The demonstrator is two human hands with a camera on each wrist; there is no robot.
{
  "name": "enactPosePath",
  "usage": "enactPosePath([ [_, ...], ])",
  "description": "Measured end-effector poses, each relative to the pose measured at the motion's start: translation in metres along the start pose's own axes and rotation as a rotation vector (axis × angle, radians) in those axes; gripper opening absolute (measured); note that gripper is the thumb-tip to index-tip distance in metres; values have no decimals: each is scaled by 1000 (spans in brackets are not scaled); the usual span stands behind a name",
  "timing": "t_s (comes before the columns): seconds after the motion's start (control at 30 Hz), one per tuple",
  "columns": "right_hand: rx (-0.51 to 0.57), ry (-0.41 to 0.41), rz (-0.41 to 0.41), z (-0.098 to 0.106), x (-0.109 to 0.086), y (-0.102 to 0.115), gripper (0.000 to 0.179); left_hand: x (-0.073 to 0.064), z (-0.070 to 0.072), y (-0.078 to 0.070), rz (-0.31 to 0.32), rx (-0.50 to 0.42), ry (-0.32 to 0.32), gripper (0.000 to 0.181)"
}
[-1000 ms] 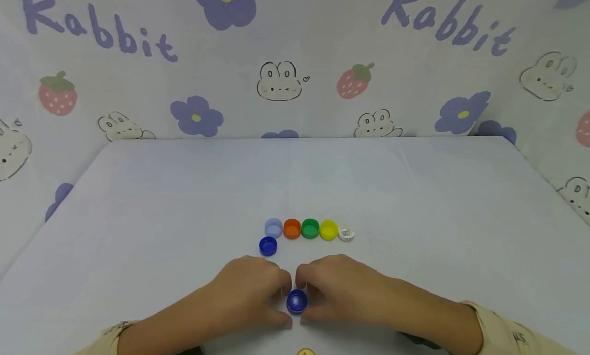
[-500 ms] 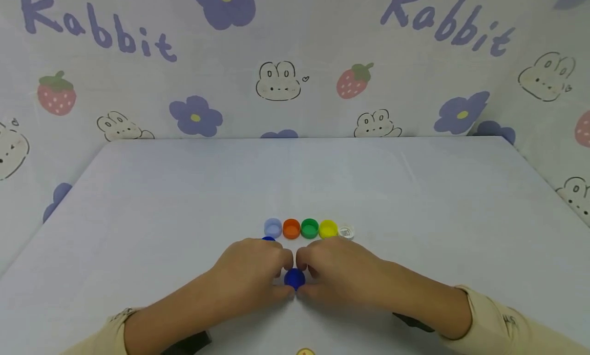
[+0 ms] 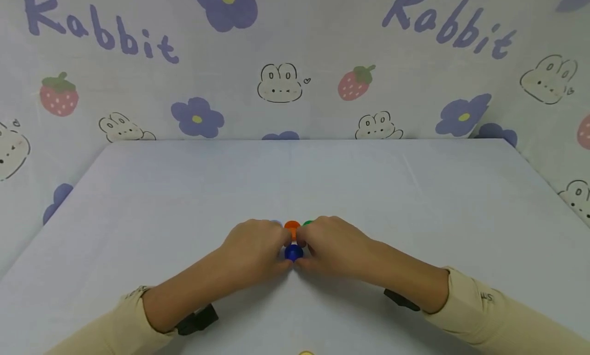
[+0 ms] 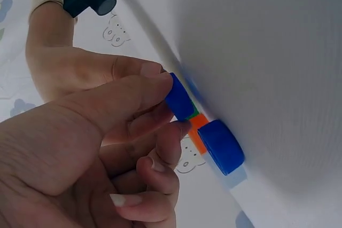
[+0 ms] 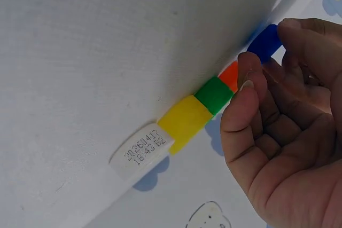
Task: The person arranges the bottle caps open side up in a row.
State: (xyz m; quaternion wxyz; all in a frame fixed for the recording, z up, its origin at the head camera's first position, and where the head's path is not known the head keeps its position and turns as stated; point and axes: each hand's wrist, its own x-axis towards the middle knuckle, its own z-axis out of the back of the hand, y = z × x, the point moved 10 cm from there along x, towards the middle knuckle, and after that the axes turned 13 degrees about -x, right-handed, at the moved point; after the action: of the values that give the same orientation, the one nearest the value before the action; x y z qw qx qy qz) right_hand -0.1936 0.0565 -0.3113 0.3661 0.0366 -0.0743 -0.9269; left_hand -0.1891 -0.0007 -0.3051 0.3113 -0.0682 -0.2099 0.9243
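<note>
Both hands meet at a blue bottle cap (image 3: 293, 252) in the middle of the table. My left hand (image 3: 255, 250) pinches it from the left, thumb nearest me and fingers on the far side. My right hand (image 3: 334, 247) pinches the same cap from the right. Whether the cap touches the table is hard to tell. Just beyond it stands an orange cap (image 3: 292, 226). A second blue cap (image 4: 220, 147) shows in the left wrist view; the left hand hides it from the head view.
A row of caps runs behind the hands: light blue (image 3: 276, 223), green (image 3: 308, 223), yellow (image 5: 185, 121) and white (image 5: 142, 151), partly covered. A yellow round piece (image 3: 306, 352) lies at the near edge. Patterned cloth (image 3: 322, 47) hangs behind the table (image 3: 295, 181).
The two hands have moved away from me with the blue cap, up to the row. They now cover the other blue cap and much of the row.
</note>
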Motion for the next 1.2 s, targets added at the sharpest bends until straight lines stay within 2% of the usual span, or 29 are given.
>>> enactPosePath([
  [0.2, -21, 6, -38, -3, 6, -3, 21, 3, 0, 4, 14, 32, -17, 42],
  [0.33, -25, -3, -48, -2, 6, -5, 27, 3, 0, 4, 29, 56, -33, 43],
  [0.8, -22, -8, -50, -3, 8, -7, 33, 2, 1, 0, 19, 118, -55, 41],
  [0.93, -26, -37, -29, -2, 6, -6, 34, 0, 0, 1, 36, 148, -55, 35],
  [1.0, -37, -40, -36, -2, 3, -7, 28, -2, 0, 1, 49, 177, -49, 29],
  [1.13, -77, 16, -77, -4, -5, -6, 15, -10, 1, -3, 63, 223, -24, 24],
  [1.2, -83, 64, -78, -5, -12, -2, 15, -15, 0, -5, 77, 204, 19, 26],
])
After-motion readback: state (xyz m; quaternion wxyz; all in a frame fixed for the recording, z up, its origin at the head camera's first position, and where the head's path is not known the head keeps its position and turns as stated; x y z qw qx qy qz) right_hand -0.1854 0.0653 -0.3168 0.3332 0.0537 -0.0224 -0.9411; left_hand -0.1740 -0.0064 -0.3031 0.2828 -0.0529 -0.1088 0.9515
